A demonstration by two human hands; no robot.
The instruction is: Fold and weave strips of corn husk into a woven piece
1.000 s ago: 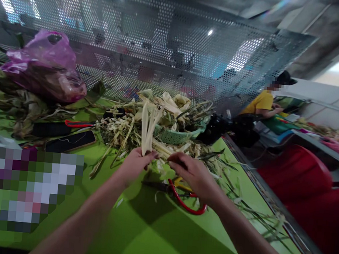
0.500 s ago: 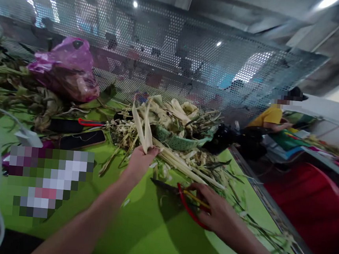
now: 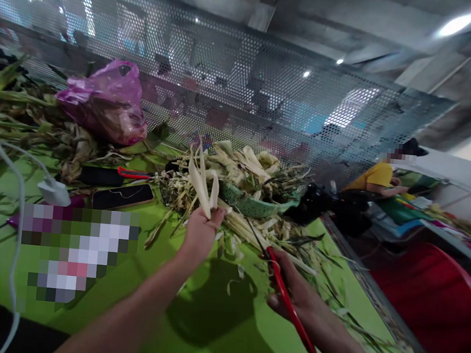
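Red-handled scissors with dark metal blades [image 3: 280, 279], lying on the table a second ago, have been lifted and turned in the right hand [image 3: 297, 289], which is clamped around the handle, blades pointing forward and left; whether the blades are apart I cannot tell. Beside them, the left hand [image 3: 202, 234] pinches long, pale, flat husk strips [image 3: 201, 187], thumb and fingers together on the lower end, the strips fanning upward. Behind these sits a mint-green perforated plastic basket [image 3: 258, 205] heaped with dry, cream-coloured husks [image 3: 253, 164], loose stalks strewn around it on the bright green tabletop [image 3: 142, 295]. Farther left lie a flat black phone [image 3: 122, 195] and, near the back, a translucent purple plastic bag [image 3: 106, 99]. A grey perforated metal screen [image 3: 229, 60] rises behind; at far right is a co-worker in a yellow shirt [image 3: 373, 178]
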